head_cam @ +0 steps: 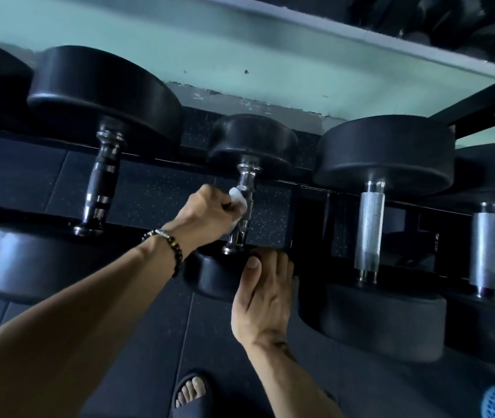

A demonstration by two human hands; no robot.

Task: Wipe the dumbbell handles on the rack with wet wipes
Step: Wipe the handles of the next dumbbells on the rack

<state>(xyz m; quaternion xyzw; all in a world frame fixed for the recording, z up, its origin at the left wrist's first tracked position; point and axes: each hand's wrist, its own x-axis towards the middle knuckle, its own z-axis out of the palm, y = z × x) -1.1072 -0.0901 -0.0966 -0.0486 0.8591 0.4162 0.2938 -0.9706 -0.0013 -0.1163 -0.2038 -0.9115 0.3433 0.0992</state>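
While the wipe [238, 198] was pressed against the small middle dumbbell's handle [244, 208] on the rack [161, 203], my left hand [207, 217] had its fingers curled round that wipe. My right hand [266, 292] lay with straight fingers on the dumbbell's near black head [216, 274], steadying it. Bigger dumbbells sat either side, one with a dark handle [101, 182], one with a silver handle [370, 229]. Risk, as I judged it: the wet chrome could turn under the rub, rolling the small dumbbell off its rail toward my sandalled foot [190, 390] if the right hand eased off.
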